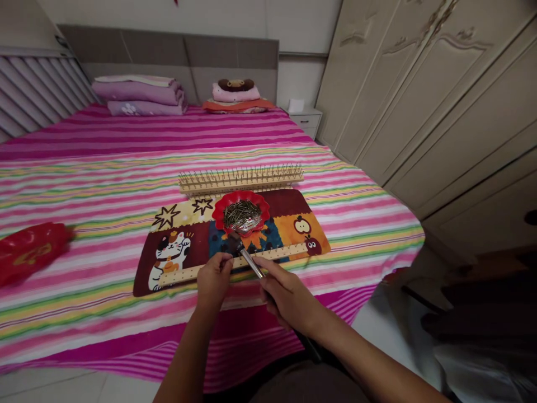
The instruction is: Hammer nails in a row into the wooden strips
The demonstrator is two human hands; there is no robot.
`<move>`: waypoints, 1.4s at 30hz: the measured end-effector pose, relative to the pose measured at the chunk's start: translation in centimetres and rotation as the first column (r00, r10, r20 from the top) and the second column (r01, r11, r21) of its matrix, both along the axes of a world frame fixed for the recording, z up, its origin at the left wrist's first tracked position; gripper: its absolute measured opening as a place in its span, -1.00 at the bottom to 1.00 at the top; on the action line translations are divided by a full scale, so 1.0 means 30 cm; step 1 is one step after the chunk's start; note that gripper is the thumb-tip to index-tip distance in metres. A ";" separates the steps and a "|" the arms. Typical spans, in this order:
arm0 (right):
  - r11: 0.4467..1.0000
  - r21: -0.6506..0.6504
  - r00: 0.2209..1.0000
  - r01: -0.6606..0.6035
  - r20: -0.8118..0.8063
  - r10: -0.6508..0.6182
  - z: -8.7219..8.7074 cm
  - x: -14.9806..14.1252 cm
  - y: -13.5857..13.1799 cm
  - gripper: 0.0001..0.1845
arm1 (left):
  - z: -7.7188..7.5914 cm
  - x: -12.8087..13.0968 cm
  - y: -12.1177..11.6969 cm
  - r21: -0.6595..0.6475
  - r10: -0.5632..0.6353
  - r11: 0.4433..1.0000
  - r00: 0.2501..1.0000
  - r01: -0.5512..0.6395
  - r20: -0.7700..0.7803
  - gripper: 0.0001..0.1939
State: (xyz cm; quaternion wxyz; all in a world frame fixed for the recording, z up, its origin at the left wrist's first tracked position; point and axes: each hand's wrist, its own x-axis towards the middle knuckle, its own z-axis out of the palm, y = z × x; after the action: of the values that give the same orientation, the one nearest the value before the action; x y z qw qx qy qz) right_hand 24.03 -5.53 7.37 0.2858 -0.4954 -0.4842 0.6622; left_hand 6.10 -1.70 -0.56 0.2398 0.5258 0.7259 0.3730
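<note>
My right hand (289,294) is closed around a hammer (253,264) with a shiny metal shaft and a dark grip. Its dark head hangs over the near side of the mat. Beside it, my left hand (215,280) is pinched at a long wooden strip (184,274) dotted with small marks or holes. Whatever sits between those fingertips is too small to make out. The strip lies across a patterned mat (201,238) with a cartoon cat and apples. Just beyond the hammer head, a red scalloped bowl (216,211) holds a heap of nails (242,215).
Behind the bowl, wooden strips (241,183) bristle with upright nails. A red plastic bag (33,249) lies at left on the striped bedspread (104,235). Folded bedding (138,95) rests by the headboard (155,53). A wardrobe (419,101) stands at right.
</note>
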 end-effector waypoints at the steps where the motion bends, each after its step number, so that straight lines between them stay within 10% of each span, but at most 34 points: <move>1: 1.000 0.000 1.000 -0.022 0.016 0.022 -0.006 -0.005 0.005 -0.46 | 0.002 0.000 -0.001 -0.002 0.001 1.000 1.000 -0.001 -0.015 -0.84; 10: 0.988 0.155 0.994 -0.017 -0.103 0.033 -0.030 0.055 -0.043 -0.52 | -0.005 -0.002 -0.008 -0.013 0.017 1.000 1.000 -0.017 0.002 -0.81; 16: 0.987 0.012 0.984 0.163 -0.077 -0.162 -0.049 0.202 -0.137 -0.39 | 0.033 -0.045 0.035 -0.034 0.006 0.999 0.977 0.002 0.212 -0.68; 21: 0.934 -0.059 0.936 0.352 -0.013 -0.353 -0.086 0.260 -0.163 -0.39 | 0.149 -0.008 0.183 -0.019 -0.126 0.992 0.969 0.125 -0.215 -0.74; 25: 0.915 -0.082 0.917 0.396 -0.021 -0.398 -0.103 0.274 -0.162 -0.37 | 0.206 0.073 0.326 -0.313 -0.366 0.924 0.747 0.220 -0.556 -0.69; 32: 0.920 -0.099 0.923 0.378 -0.030 -0.383 -0.120 0.299 -0.158 -0.35 | 0.180 0.115 0.462 -0.568 -0.500 0.814 0.648 0.124 -0.574 -0.70; 42: 0.900 -0.103 0.900 0.423 -0.073 -0.431 -0.128 0.285 -0.157 -0.33 | 0.231 0.061 0.424 -0.478 -0.505 0.840 0.695 0.258 -0.512 -0.84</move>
State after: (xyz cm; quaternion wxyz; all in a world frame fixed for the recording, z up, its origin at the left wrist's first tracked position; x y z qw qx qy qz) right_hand 32.57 -10.24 3.55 0.4252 -0.5693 -0.3213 0.6260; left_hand 7.93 11.02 6.37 0.1559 0.7046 0.6918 -0.0238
